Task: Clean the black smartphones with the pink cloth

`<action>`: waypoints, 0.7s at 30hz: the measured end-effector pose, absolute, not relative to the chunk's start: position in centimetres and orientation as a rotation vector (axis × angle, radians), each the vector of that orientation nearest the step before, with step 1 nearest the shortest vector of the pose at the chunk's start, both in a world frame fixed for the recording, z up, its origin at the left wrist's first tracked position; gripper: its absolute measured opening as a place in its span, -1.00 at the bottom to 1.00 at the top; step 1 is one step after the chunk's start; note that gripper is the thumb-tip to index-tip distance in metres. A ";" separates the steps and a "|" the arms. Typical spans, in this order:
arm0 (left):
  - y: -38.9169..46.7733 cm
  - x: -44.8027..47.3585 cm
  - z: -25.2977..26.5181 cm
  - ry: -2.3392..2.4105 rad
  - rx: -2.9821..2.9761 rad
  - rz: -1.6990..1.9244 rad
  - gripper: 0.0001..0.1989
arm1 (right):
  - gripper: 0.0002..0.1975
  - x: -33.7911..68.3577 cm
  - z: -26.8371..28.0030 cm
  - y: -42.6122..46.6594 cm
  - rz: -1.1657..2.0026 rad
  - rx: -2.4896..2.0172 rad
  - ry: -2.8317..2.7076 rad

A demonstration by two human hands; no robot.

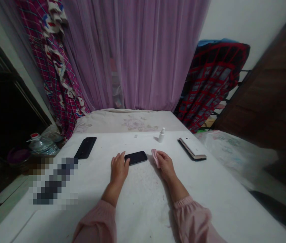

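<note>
A dark smartphone point(138, 157) lies face up on the white-covered table, slightly turned. My left hand point(120, 166) is at its left end, the thumb along the near edge and the fingers at the far side, gripping it. To the right of the phone, apart from it, my right hand point(166, 164) pinches a small folded pink cloth point(155, 158) between thumb and fingers. Beyond that hand a small white spray bottle point(161, 135) stands upright.
Black phones point(86, 147) lie at the left, near a pixelated patch. A stack of phones point(192, 148), a white one on top, is at the right. A tiny pale piece point(136, 136) lies toward the back. Purple curtains point(145, 54) hang behind; a water bottle point(43, 145) stands off the left edge.
</note>
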State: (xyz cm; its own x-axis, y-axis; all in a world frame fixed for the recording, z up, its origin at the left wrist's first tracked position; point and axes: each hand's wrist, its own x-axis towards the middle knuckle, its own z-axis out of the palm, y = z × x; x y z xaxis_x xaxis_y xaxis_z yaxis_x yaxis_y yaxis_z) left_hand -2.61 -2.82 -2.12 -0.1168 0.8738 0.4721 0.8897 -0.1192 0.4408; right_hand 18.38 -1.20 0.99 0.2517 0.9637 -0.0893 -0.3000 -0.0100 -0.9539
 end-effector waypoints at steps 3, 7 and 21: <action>-3.2 -1.9 -1.4 -1.982 -2.036 -1.092 -0.67 | -0.55 18.2 0.8 -1.2 1.241 -1.061 -0.729; -4.2 0.3 0.2 -1.775 -2.270 -1.192 -0.75 | -0.54 17.2 0.6 -1.6 1.350 -0.996 -0.757; -4.7 1.3 1.6 -2.161 -2.346 -2.169 -0.74 | -0.68 18.8 0.0 1.4 0.780 -1.227 -1.149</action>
State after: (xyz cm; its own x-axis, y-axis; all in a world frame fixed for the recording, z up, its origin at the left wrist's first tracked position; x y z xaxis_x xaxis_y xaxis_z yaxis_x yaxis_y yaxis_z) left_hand 1.31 -4.65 1.64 -0.1057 0.9667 0.2328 0.2292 -0.2042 0.9517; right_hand 18.75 1.42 -0.02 0.2824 0.9290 0.2393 0.1207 0.2131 -0.9696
